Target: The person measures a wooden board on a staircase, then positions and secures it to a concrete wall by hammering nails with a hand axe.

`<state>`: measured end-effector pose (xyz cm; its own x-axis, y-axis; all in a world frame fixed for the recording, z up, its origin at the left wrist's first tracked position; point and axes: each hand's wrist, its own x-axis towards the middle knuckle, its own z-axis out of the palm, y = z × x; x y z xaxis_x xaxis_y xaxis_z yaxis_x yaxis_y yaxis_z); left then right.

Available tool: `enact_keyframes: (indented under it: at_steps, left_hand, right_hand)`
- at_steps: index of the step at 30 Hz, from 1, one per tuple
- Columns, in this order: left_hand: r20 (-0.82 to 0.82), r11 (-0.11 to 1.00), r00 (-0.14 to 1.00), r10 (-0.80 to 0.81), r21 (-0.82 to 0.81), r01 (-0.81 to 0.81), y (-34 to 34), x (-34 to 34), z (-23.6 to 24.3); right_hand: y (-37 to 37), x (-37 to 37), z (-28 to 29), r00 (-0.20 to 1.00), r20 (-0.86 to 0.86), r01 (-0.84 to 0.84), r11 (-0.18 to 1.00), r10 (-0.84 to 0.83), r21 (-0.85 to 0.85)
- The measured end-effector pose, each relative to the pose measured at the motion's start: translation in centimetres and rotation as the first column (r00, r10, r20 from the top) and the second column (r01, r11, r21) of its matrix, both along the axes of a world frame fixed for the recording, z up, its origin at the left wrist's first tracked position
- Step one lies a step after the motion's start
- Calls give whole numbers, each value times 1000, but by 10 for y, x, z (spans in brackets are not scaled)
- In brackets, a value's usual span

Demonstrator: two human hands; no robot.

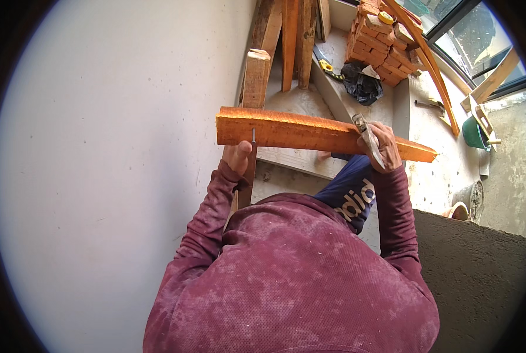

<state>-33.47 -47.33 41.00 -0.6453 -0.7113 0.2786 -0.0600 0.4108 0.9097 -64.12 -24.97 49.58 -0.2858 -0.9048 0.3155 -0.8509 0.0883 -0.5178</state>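
An orange-brown wooden board (310, 133) lies crosswise in front of me, its right end narrower. My left hand (237, 157) is closed at its lower left edge, the thumb showing and the other fingers mostly hidden. A grey nail (253, 135) shows against the board's face beside that thumb; I cannot tell whether it is driven in. Over the board's right part, my right hand (385, 147) is closed around a whitish, partly clear plastic bag (370, 141), with something metallic-looking at its upper end. Whether this hand also grips the board is unclear.
Wooden posts (256, 79) lean by the white wall (110, 147) at left. Beyond are a yellow-handled saw (330, 69), a black plastic bag (362, 84) and stacked bricks (386, 44). A long curved board (430, 59) and a green bucket (473, 133) stand at right.
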Motion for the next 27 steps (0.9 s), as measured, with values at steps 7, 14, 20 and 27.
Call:
enact_keyframes:
  at_steps: [7, 14, 20, 27]
  left_hand:
    - [45, 977, 998, 49, 204, -57, 7, -5, 32]
    - [50, 970, 998, 39, -241, -26, -12, -3, -4]
    - [82, 943, 995, 65, -332, -34, -14, -7, -4]
    - [113, 994, 990, 81, -76, -73, -14, -11, -8]
  right_hand:
    - [0, 1, 6, 998, 55, -33, 998, 30, 62]
    - [-3, 25, 24, 962, -271, 8, 992, -43, -129]
    - [8, 73, 78, 983, 164, 111, 985, -88, -135]
    - [-9, 137, 138, 947, 202, -251, 968, 251, -30]
